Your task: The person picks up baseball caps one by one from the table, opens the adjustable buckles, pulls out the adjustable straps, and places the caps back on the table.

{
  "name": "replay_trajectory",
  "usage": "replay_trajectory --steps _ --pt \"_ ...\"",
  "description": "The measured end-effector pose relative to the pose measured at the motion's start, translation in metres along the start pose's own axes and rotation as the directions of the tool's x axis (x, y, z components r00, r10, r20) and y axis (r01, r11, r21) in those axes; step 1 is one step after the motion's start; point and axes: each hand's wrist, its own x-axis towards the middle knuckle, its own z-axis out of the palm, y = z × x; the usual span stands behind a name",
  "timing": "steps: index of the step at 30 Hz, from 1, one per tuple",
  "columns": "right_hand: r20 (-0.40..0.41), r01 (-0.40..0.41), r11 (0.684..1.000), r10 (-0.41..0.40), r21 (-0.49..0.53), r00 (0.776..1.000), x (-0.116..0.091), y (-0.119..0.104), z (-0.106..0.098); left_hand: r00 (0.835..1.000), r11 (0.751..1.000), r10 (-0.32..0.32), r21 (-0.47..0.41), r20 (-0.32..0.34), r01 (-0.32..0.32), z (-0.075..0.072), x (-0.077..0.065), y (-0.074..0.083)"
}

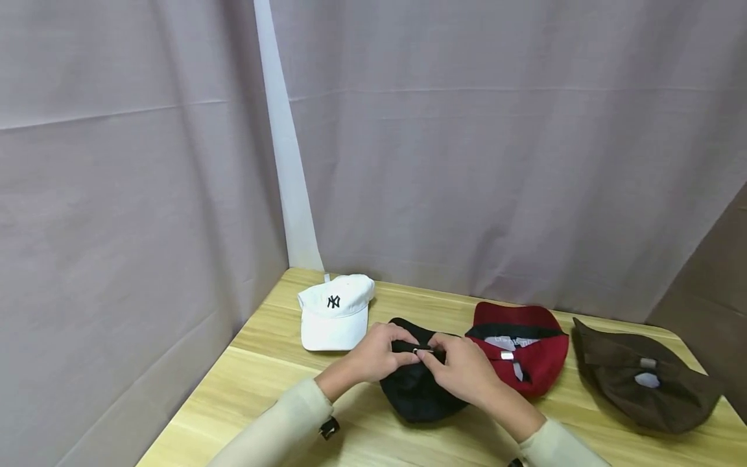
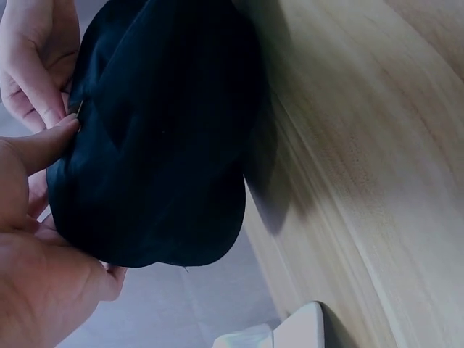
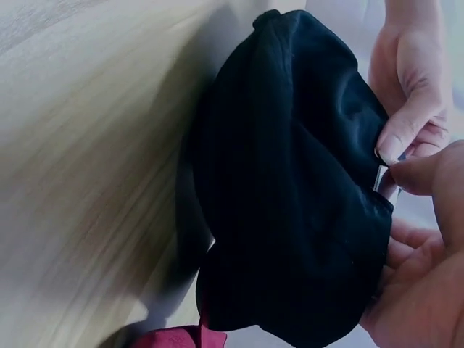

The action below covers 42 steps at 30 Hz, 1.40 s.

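Observation:
A black baseball cap (image 1: 428, 395) is held between both hands, its rounded crown towards the person and its brim partly hidden behind the fingers. My left hand (image 1: 373, 353) grips the cap's rear edge from the left, thumb on top. From the right, my right hand (image 1: 467, 370) pinches the same edge, and the two thumbs meet beside a small metal buckle (image 3: 377, 177) on the strap. In the left wrist view the dark crown (image 2: 167, 138) hangs close beside the wooden table top, casting a shadow on it.
A white cap (image 1: 335, 324) with a dark logo sits at the back left of the wooden table (image 1: 257, 370). Right of the black cap lies a red cap (image 1: 543, 363), underside showing, then a brown cap (image 1: 671, 402) near the right edge. Grey curtains (image 1: 467, 162) surround the table.

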Motion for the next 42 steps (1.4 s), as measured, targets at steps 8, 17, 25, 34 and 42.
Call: replay_trajectory --steps 8,17,25,34,42 --pt "-0.06 -0.032 0.993 0.026 -0.11 0.998 -0.004 -0.001 -0.001 0.999 0.999 -0.001 -0.032 -0.037 0.0 0.002 0.004 0.001" --pt "-0.081 0.031 0.981 -0.048 -0.192 0.996 -0.006 -0.004 0.003 0.998 0.999 0.038 -0.013 -0.042 -0.039 0.003 0.004 0.001" --pt "-0.093 0.01 0.984 -0.027 -0.175 0.995 -0.005 -0.012 0.007 0.996 0.997 0.077 -0.006 -0.054 -0.077 0.002 0.002 -0.001" --pt "-0.103 0.005 0.987 -0.022 -0.163 0.994 -0.001 -0.02 0.013 0.993 0.995 0.096 0.023 -0.062 -0.095 0.001 0.001 -0.001" --pt "-0.092 0.039 0.988 -0.053 -0.146 0.994 -0.001 -0.02 0.015 0.993 0.994 0.113 0.009 -0.028 -0.112 0.002 0.004 -0.003"
